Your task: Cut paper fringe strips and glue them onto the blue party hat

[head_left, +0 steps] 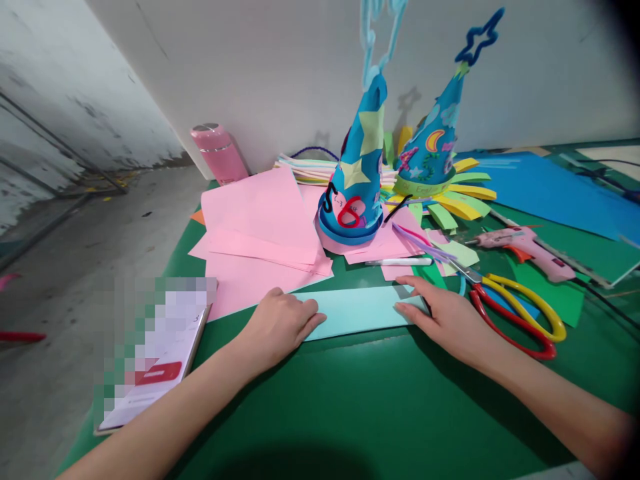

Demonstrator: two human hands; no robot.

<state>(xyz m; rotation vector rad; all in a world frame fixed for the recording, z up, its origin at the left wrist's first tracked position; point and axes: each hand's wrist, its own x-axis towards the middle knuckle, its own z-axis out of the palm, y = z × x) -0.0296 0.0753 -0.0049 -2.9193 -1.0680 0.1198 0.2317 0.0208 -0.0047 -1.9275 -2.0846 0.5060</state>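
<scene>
Evidently, we find the strip [360, 312] light, crease-prone; left hand [280, 323] and right hand [447, 321] fingers grasp its ends, sound holds.

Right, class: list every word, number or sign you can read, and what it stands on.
"6": red, on the front hat.
"5" or "S", unclear which: black, same hat.
Too small or blurred: marks around the 6, writing on the rear hat's green brim, the bottle and device screen.
</scene>
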